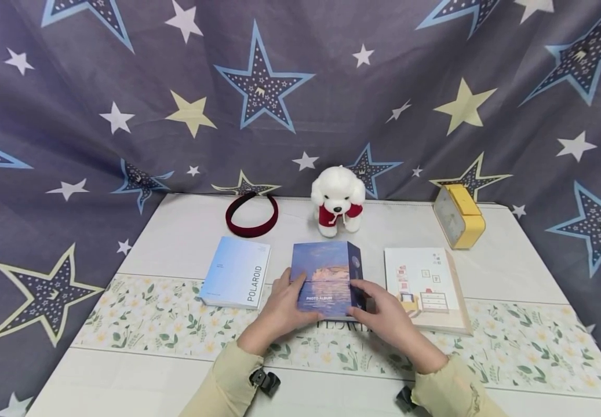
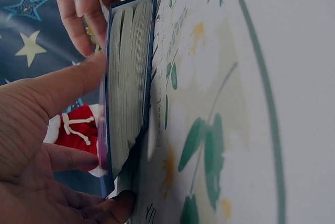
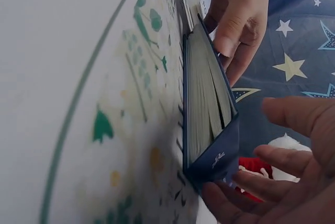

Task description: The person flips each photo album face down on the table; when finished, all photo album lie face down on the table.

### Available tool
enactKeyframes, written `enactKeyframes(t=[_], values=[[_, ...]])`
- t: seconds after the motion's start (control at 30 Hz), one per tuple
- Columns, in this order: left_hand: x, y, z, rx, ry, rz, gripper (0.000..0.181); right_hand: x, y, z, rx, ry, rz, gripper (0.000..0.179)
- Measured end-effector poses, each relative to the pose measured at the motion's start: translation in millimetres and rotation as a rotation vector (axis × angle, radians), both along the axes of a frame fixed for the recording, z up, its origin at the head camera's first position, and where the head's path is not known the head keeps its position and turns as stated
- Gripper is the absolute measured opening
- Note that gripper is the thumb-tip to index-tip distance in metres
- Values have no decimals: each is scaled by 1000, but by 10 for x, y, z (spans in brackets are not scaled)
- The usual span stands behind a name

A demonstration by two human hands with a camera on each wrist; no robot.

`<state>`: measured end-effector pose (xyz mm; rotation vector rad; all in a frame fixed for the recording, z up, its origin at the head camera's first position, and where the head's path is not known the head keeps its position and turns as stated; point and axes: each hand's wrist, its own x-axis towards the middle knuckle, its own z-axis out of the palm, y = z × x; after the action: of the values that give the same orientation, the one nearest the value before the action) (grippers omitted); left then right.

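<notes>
A thick blue photo album (image 1: 326, 272) with a painted seaside cover lies closed on the table, its dark spine (image 3: 214, 156) to the right. My left hand (image 1: 281, 310) holds its left side, thumb at the cover's near edge and fingers around the left edge. At the spine side, my right hand (image 1: 386, 310) has its fingers spread and loosely extended; some fingertips touch or nearly touch the spine. In the right wrist view the right thumb (image 3: 293, 114) stands apart from the cover. The album's page block (image 2: 125, 77) shows from its near side.
Left of the album lies a blue-white POLAROID book (image 1: 236, 272); to the right, an illustrated book (image 1: 425, 284). Behind stand a dark red headband (image 1: 248, 231), a white plush dog (image 1: 338, 194) in red and a yellow clock (image 1: 464, 217). A starry curtain (image 1: 300, 145) hangs beyond.
</notes>
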<state>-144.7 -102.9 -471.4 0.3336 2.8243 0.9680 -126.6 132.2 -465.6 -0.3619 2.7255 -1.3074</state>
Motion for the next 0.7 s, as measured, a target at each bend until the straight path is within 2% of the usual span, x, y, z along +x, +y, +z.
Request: enactKeyframes(t=[0.17, 0.37, 0.53, 0.7], values=[[0, -47, 36, 3, 24, 35, 87, -13, -66, 30, -54, 82, 32, 51], [-10, -177, 92, 23, 104, 41, 76, -31, -160, 53, -21, 174, 49, 47], [-28, -310, 114, 33, 146, 60, 72, -38, -254, 72, -12, 199, 70, 44], [-45, -477, 147, 19, 197, 92, 68, -51, -354, 120, -10, 182, 116, 43]])
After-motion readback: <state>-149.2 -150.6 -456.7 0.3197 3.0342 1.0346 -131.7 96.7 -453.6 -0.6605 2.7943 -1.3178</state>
